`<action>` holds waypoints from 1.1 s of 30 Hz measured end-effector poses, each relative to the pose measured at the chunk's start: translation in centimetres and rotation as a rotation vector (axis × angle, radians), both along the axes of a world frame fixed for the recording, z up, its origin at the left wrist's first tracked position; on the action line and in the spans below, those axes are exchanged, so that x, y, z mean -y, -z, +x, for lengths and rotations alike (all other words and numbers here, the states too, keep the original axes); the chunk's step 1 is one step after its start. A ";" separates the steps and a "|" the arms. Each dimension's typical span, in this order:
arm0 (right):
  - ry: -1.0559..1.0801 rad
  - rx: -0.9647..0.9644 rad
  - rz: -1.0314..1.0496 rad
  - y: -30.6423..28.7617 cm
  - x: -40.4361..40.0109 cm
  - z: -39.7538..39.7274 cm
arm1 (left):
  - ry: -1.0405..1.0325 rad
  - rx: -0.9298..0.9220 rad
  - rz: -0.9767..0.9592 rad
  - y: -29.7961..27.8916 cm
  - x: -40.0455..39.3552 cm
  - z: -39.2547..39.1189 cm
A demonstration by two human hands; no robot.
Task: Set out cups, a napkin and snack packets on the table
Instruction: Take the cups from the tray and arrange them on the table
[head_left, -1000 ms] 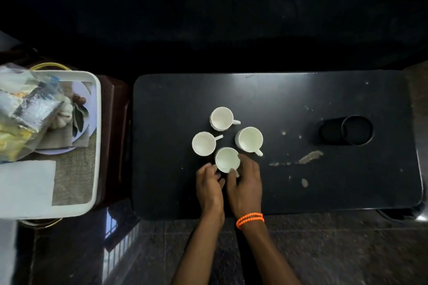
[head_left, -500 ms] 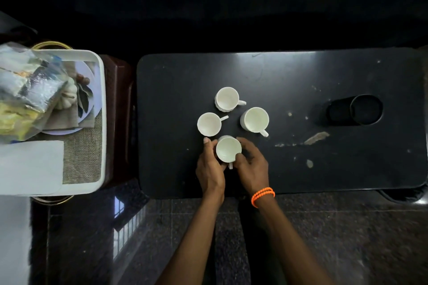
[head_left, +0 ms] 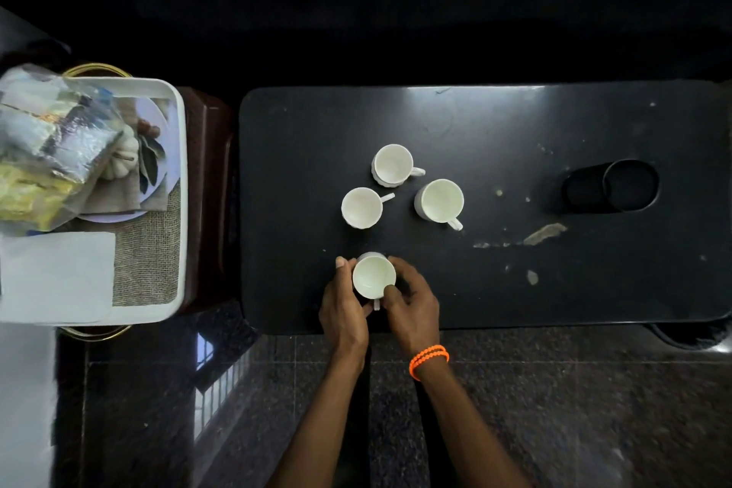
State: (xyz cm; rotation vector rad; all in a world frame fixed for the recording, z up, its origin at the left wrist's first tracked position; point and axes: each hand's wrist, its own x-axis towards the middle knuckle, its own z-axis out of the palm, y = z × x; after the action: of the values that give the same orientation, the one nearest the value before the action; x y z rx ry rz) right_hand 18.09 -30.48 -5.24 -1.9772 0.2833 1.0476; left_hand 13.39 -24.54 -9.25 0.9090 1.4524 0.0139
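Four white cups upright: nearest cup (head_left: pixel 374 276) near table edge, three (head_left: pixel 439 199) clustered beyond.

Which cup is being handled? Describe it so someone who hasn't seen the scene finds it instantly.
On the black table, four white cups sit left of centre. Three cluster together; the held cup sits apart at the near edge. It alone is cradled between the left hand and right hand, its handle pointing toward the person.

A home sitting room: low black table (head_left: pixel 515 289) with teacups (head_left: pixel 392 164), polished granite floor (head_left: pixel 594 408), serving tray (head_left: pixel 176 170).
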 end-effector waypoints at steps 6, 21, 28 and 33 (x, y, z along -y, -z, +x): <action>0.020 0.147 -0.012 3.6 1.1 -0.9 | 0.020 -0.041 0.028 0.0 -0.9 -0.6; -0.222 0.380 -0.156 5.6 4.5 15.6 | 0.085 0.150 0.016 -1.1 3.5 12.1; 0.083 0.181 0.051 6.4 5.9 14.8 | 0.017 0.097 0.004 -0.6 4.5 13.5; 0.235 0.172 0.110 5.3 8.2 11.6 | 0.109 0.090 0.055 -1.6 6.4 11.4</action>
State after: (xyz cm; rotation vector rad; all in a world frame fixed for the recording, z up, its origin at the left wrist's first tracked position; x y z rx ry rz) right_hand 29.70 -38.63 -10.58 -1.8696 0.3467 0.7243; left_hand 24.81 -30.89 -7.66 1.0192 1.3229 0.0136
